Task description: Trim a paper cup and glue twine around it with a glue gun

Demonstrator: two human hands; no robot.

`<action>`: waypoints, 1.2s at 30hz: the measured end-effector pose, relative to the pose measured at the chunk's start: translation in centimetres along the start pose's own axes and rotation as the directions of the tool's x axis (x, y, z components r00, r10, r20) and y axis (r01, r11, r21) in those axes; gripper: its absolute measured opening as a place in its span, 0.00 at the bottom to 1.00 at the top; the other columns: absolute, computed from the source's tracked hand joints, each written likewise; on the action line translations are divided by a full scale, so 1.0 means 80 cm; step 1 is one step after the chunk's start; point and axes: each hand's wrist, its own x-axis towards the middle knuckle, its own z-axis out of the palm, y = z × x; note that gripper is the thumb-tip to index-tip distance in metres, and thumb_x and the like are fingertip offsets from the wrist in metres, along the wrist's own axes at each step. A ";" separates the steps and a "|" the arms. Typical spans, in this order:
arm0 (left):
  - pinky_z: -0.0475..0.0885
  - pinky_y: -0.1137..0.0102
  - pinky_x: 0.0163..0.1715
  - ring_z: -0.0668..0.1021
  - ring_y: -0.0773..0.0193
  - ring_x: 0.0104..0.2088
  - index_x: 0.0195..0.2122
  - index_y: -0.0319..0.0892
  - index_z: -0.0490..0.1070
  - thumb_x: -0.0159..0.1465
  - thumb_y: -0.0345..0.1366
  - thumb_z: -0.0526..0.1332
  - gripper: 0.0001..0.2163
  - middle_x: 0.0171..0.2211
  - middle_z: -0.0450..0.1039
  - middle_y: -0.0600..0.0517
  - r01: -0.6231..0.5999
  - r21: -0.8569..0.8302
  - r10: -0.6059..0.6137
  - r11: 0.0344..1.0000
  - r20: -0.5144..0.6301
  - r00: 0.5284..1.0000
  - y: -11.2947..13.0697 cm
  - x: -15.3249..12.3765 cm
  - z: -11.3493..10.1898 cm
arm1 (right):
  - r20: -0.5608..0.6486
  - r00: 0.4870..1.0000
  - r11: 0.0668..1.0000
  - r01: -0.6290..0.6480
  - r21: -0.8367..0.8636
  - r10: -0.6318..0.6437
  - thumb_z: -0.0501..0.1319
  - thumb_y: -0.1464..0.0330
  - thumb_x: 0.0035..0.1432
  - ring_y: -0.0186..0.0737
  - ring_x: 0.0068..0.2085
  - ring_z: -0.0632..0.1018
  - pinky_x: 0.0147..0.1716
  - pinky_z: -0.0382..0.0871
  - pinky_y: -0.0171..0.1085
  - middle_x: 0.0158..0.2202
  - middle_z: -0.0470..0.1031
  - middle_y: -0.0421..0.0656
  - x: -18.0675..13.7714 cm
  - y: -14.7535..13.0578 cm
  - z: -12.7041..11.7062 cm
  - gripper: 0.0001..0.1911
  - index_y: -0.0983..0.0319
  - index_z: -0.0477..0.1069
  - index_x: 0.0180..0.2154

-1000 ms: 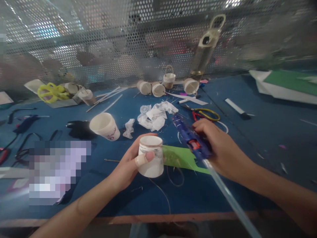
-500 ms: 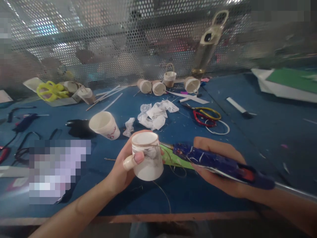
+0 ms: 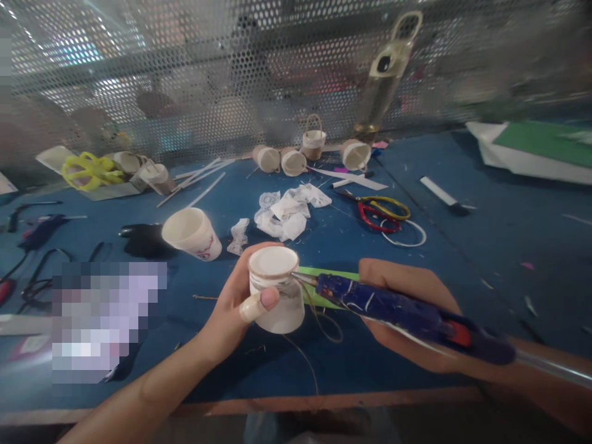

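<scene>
My left hand (image 3: 235,302) is wrapped round an upside-down white paper cup (image 3: 281,316), its bandaged thumb lying across the side. Thin brown twine runs round the cup's upper rim, and a loose loop of twine (image 3: 341,333) trails to the table. In my right hand (image 3: 409,277) is a dark blue glue gun (image 3: 388,311) with a red switch. Its metal nozzle meets the cup's right side just below the rim. Behind the nozzle lies a bright green piece (image 3: 319,299), partly hidden by the gun.
A second paper cup (image 3: 206,240) stands left, near crumpled white lace (image 3: 291,216). Scissors (image 3: 382,219) with red and yellow handles lie right. Small twine-handled baskets (image 3: 295,162) and a bottle (image 3: 382,92) line the mesh screen. Another glue gun (image 3: 41,233) rests far left.
The cup has tipped slightly so its closed base faces me more, and the left thumb has shifted right across it. The nozzle has moved a little left, against the cup below the rim.
</scene>
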 end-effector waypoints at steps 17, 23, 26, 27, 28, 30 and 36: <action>0.73 0.62 0.44 0.76 0.52 0.45 0.58 0.51 0.70 0.61 0.49 0.69 0.25 0.48 0.75 0.48 -0.024 0.135 0.035 0.991 -0.077 0.996 0.003 -0.001 0.004 | -0.032 0.999 0.998 -0.013 -0.067 0.011 0.62 0.73 0.54 0.31 0.22 0.60 0.22 0.53 0.35 0.23 0.58 0.33 0.000 -0.004 -0.001 0.14 0.56 0.57 0.27; 0.73 0.61 0.44 0.76 0.52 0.44 0.58 0.50 0.70 0.61 0.49 0.69 0.26 0.48 0.75 0.46 -0.077 0.146 0.088 0.986 -0.072 0.993 0.000 -0.001 0.003 | -0.034 0.999 1.000 -0.009 -0.005 0.008 0.59 0.71 0.56 0.32 0.23 0.60 0.23 0.55 0.36 0.23 0.58 0.33 0.001 -0.006 -0.003 0.13 0.56 0.55 0.27; 0.72 0.61 0.45 0.75 0.52 0.45 0.58 0.51 0.70 0.60 0.49 0.69 0.25 0.47 0.75 0.47 -0.061 0.156 0.074 0.986 -0.080 0.994 0.002 -0.001 0.005 | -0.050 0.999 0.999 -0.013 -0.051 0.010 0.60 0.73 0.55 0.32 0.22 0.59 0.22 0.53 0.36 0.23 0.57 0.32 -0.001 -0.007 0.001 0.14 0.56 0.55 0.27; 0.72 0.61 0.46 0.75 0.52 0.46 0.57 0.51 0.70 0.61 0.49 0.69 0.25 0.48 0.74 0.48 -0.050 0.160 0.064 0.986 -0.081 0.995 0.004 -0.001 0.006 | -0.070 0.997 0.997 -0.016 -0.077 0.011 0.60 0.74 0.54 0.32 0.23 0.58 0.23 0.52 0.36 0.23 0.56 0.32 -0.002 -0.008 0.003 0.14 0.56 0.54 0.26; 0.71 0.61 0.46 0.75 0.52 0.46 0.57 0.51 0.70 0.61 0.49 0.70 0.25 0.48 0.74 0.48 -0.042 0.164 0.056 0.986 -0.081 0.995 0.005 -0.002 0.007 | -0.095 0.995 0.994 -0.021 -0.104 0.011 0.60 0.75 0.54 0.32 0.23 0.58 0.23 0.52 0.36 0.22 0.56 0.32 -0.002 -0.008 0.005 0.15 0.56 0.54 0.26; 0.71 0.61 0.47 0.75 0.52 0.46 0.58 0.52 0.70 0.60 0.49 0.70 0.25 0.48 0.73 0.48 -0.032 0.168 0.046 0.985 -0.077 0.996 0.007 -0.002 0.007 | -0.116 0.993 0.990 -0.015 -0.143 -0.002 0.60 0.75 0.54 0.32 0.23 0.57 0.23 0.51 0.36 0.22 0.55 0.32 -0.002 -0.008 0.007 0.16 0.56 0.53 0.26; 0.71 0.61 0.45 0.75 0.52 0.45 0.57 0.50 0.70 0.60 0.48 0.70 0.25 0.47 0.74 0.47 -0.068 0.139 0.079 0.988 -0.071 0.994 0.004 0.001 0.006 | -0.037 0.999 0.998 -0.010 -0.056 0.008 0.60 0.73 0.55 0.31 0.22 0.58 0.22 0.52 0.36 0.23 0.56 0.32 -0.002 -0.005 -0.002 0.14 0.56 0.54 0.27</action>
